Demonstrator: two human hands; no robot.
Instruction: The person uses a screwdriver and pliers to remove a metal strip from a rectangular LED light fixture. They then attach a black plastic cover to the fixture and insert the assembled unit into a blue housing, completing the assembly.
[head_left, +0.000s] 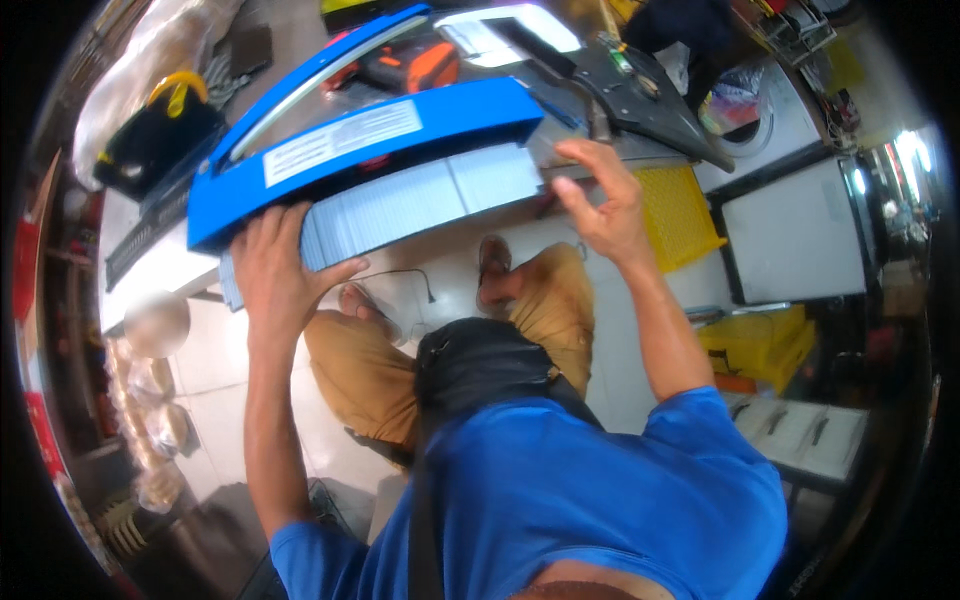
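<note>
A long blue box (470,112) with a white label lies slantwise at the near edge of the worktable. Along its near side runs a long row of thin pale cards (400,200), packed tightly on edge, with a narrow gap towards the right. My left hand (275,250) grips the left end of this row, its fingers up against the box and its thumb along the near side. Just beyond the right end of the row, my right hand (605,205) is raised with thumb and forefinger apart and nothing between them.
Behind the box lie a blue lid-like strip (300,80), an orange and black power tool (425,68) and white papers (510,35). A dark flat panel (650,110) lies at the back right. A yellow basket (675,215) stands right of the table, a black bag (155,140) left.
</note>
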